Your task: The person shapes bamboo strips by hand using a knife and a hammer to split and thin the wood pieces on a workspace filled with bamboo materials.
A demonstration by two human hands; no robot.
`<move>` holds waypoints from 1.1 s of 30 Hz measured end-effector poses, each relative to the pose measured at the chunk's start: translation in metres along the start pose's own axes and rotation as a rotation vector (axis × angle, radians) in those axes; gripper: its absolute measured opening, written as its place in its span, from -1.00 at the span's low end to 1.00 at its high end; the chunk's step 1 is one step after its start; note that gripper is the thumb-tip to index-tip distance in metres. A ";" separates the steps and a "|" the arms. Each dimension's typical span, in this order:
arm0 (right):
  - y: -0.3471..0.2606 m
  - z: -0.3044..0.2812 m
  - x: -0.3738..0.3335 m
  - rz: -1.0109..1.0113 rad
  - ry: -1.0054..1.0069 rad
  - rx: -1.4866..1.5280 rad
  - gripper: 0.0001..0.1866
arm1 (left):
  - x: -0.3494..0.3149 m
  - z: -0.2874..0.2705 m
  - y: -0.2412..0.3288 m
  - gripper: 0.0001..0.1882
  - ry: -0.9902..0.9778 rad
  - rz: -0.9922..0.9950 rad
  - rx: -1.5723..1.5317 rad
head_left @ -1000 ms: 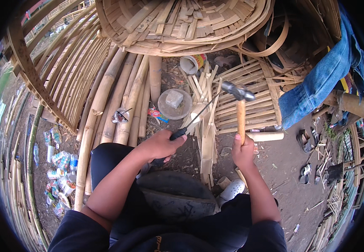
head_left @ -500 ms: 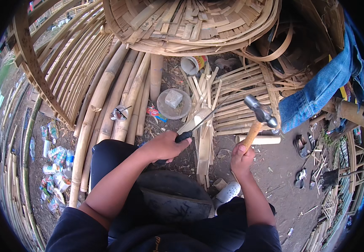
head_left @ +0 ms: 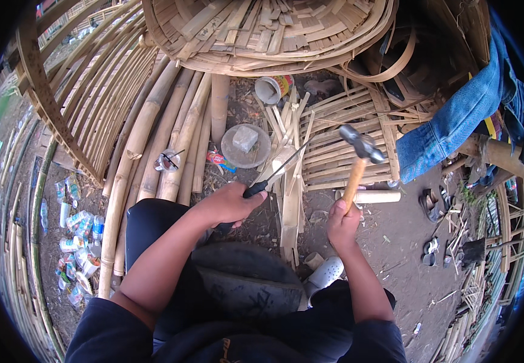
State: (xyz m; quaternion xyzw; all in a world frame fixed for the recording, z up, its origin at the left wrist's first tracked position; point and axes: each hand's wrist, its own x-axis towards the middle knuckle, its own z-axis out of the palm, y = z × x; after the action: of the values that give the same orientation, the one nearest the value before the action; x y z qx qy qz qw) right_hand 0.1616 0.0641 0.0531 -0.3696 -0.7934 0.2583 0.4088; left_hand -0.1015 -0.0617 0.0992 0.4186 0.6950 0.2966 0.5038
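My left hand is closed round the black handle of a long thin tool. Its dark shaft points away to the right, over split bamboo strips; blade or rod, I cannot tell. In my right hand is a ball-peen hammer, gripped low on its wooden handle. The metal head is raised to the right of the tool, apart from it. Beneath the hammer lies a short bamboo tube. A slatted bamboo panel lies just beyond.
A large woven bamboo basket hangs over the far side. Bamboo poles lie to the left, near plastic cups and bottles. A stone block sits on a round dish. Blue denim hangs at right.
The hammer head has swung slightly left and away from me, its handle a little more upright. My left hand keeps its grip on the black-handled tool. The whole view has shifted a little.
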 end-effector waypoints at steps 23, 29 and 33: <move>-0.026 -0.023 0.051 0.174 0.043 -0.143 -0.53 | -0.006 -0.019 -0.006 -0.52 0.169 -0.029 0.044; -0.080 -0.035 0.057 -0.136 0.138 -0.132 -0.62 | -0.004 -0.012 -0.019 -0.54 0.495 0.160 0.230; -0.086 -0.027 0.054 -0.019 -0.049 -0.211 -0.59 | 0.004 -0.011 -0.030 -0.60 0.644 0.232 0.450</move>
State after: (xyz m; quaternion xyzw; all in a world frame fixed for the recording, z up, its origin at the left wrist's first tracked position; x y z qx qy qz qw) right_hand 0.1307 0.0589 0.1531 -0.3967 -0.8293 0.1785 0.3507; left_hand -0.1208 -0.0729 0.0755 0.4798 0.8128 0.3081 0.1195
